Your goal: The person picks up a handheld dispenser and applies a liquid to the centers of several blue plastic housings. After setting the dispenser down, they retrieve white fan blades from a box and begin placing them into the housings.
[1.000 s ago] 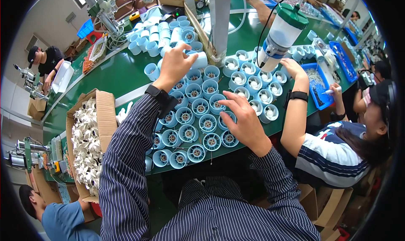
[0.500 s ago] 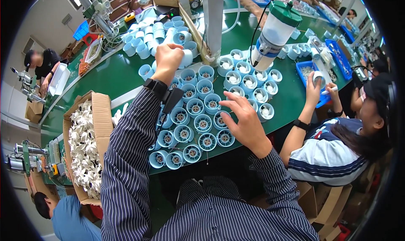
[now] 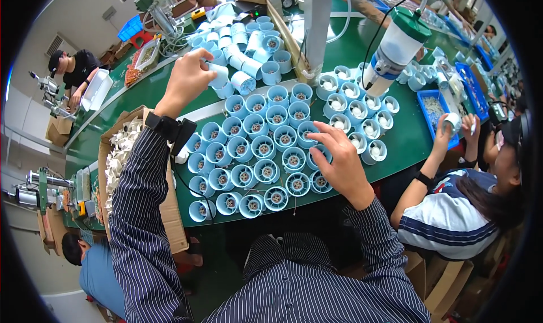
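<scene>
My left hand is raised over the far left of the grouped cups, with its fingers closed on a light-blue cup-shaped housing that is tilted. Below and to the right, several light-blue housings stand upright in rows, mouths up, with small metal parts showing inside. My right hand hovers over the right edge of these rows. Its fingers are spread and hold nothing. Behind the left hand lies a heap of loose light-blue housings, some on their sides.
Further right stand housings with white fan blades inside, below a green-lidded clear canister. A cardboard box of white blades is by my left arm. A metal post rises from the green table. A co-worker sits at right.
My left hand has moved left, bringing a housing away from the heap. The right hand stays spread over the rows. The whole view has shifted slightly.
</scene>
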A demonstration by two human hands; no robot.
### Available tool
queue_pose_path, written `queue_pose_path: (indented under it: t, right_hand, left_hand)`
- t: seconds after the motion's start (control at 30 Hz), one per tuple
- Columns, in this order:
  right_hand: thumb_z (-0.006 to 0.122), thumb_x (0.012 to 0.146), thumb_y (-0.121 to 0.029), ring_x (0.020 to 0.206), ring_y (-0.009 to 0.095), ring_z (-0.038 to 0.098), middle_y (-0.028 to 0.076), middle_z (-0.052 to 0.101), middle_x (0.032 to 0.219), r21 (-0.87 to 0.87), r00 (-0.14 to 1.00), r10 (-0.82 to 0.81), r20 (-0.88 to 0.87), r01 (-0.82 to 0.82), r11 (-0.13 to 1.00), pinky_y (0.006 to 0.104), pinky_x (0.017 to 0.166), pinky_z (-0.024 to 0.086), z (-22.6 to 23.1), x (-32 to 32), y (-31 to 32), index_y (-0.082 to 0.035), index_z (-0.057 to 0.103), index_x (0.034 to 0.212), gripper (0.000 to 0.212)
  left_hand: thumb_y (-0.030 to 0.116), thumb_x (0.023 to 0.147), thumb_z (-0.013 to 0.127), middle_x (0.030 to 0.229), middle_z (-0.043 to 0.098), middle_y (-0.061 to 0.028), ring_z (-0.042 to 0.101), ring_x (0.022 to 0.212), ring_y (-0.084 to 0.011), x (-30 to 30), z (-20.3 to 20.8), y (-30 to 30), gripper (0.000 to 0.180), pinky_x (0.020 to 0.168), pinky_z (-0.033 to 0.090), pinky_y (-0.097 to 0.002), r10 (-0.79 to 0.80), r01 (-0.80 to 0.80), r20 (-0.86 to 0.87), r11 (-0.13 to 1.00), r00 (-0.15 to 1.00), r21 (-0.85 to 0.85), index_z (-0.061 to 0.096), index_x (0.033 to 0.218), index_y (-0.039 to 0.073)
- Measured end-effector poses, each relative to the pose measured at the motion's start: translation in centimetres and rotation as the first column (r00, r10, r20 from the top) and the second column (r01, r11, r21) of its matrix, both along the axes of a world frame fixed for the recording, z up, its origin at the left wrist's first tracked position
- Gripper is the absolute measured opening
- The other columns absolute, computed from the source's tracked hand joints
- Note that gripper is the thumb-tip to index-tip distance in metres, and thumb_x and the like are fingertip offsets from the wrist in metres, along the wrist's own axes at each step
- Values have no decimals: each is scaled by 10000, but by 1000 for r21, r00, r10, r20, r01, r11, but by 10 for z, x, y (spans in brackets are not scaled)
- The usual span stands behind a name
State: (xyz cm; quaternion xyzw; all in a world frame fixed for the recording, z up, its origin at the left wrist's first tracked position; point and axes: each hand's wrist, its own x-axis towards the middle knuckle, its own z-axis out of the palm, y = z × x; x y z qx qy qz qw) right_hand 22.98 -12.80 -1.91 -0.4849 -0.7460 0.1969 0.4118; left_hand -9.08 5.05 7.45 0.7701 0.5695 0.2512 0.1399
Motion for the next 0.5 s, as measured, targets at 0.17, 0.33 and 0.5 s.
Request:
queue_pose_path:
  t: [0.17,0.33,0.5]
  right_hand:
    - [694,858,-59,1182,358,606,172,634,1303,20,1000,20,11,-20,1000,434,1006,481,2,-5,1,-34,677,1125,269]
    - [692,857,-56,1194,355,601,172,633,1307,17,1000,13,16,-13,1000,436,1016,475,0,-3,-2,-32,677,1124,268]
    - [689,858,-58,1209,357,593,171,631,1313,14,1000,2,30,-2,1000,440,1024,469,0,0,-3,-32,677,1125,268]
  left_hand:
    - [61,799,680,762,696,-102,671,610,-146,-33,-48,2,273,520,508,-298,62,84,-466,954,883,286,655,1061,-11]
    - [71,802,623,796,717,-153,703,657,-254,-14,-53,-17,277,596,543,-369,-57,42,-437,998,898,-46,645,1071,9]
    - [81,792,613,828,714,-179,700,760,-317,-7,-32,-12,301,702,548,-406,-14,-24,-76,876,997,-481,653,1087,39]
